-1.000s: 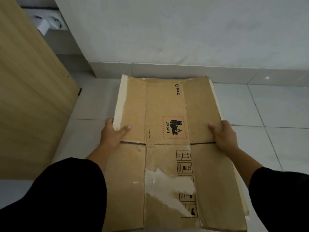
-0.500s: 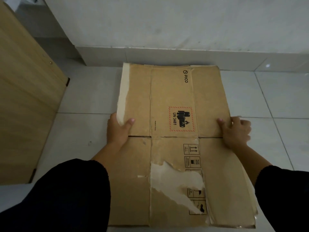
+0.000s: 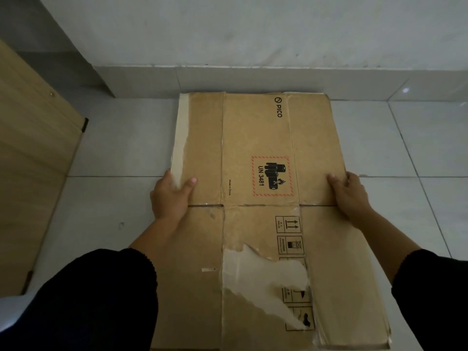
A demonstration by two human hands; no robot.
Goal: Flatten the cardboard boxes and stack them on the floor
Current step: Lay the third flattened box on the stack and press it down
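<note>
Box (image 3: 266,138) lowered flat; both hands gripping.

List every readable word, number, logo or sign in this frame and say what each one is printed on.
"PICO", with a round logo: far end of the flattened cardboard box.
"UN 3481", with a battery-and-flame pictogram: red hatched label on the box's middle panel.
"Made in China": small print left of that label.
Handling symbols (two up arrows, others): their captions are too small to read; the lower ones are partly torn away.

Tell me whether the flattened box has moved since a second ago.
Yes. The flattened box went down and forward: its far edge now lies near the baseboard.
</note>
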